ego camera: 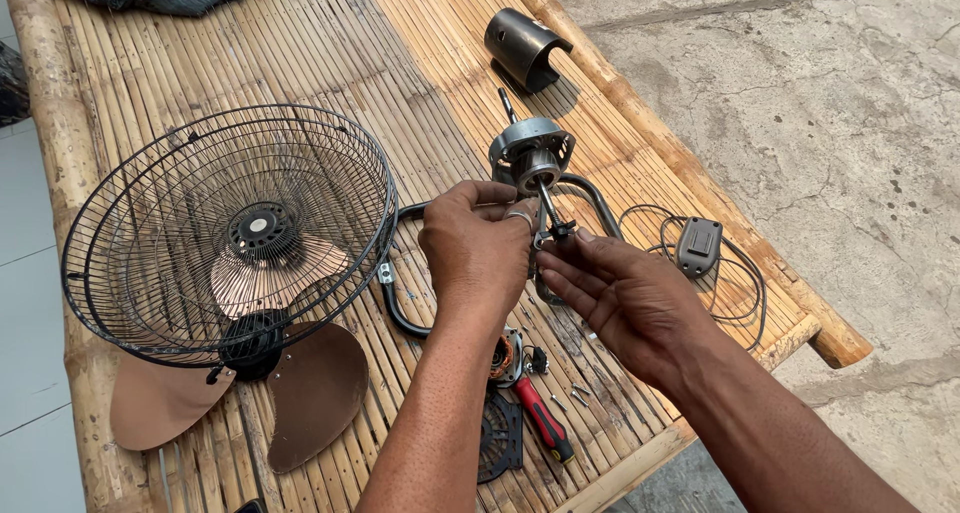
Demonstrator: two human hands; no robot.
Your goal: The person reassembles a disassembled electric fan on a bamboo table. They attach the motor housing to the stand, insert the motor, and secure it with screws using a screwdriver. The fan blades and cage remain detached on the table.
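Resting at far left on the bamboo bench (420, 33), the black wire fan guard (230, 233) serves as landmark; its mesh partly screens the copper fan blade (300, 393), whose hub is hard to read through the wires. Right of the guard, my left hand (478, 248) is closed on the fan motor assembly (530, 158), ring finger banded; my fingers cover the part they pinch. Further right of the guard, my right hand (625, 298) lies half open, fingertips touching the motor's thin shaft, and I cannot tell whether they grip it. Below both hands, my forearms hide part of the red-handled screwdriver (545, 423) and a copper-wound coil. Farthest right of the guard, the grey switch box (698, 247) sits on its looped cord. Up beyond the motor lies a dark cylindrical housing (522, 45).
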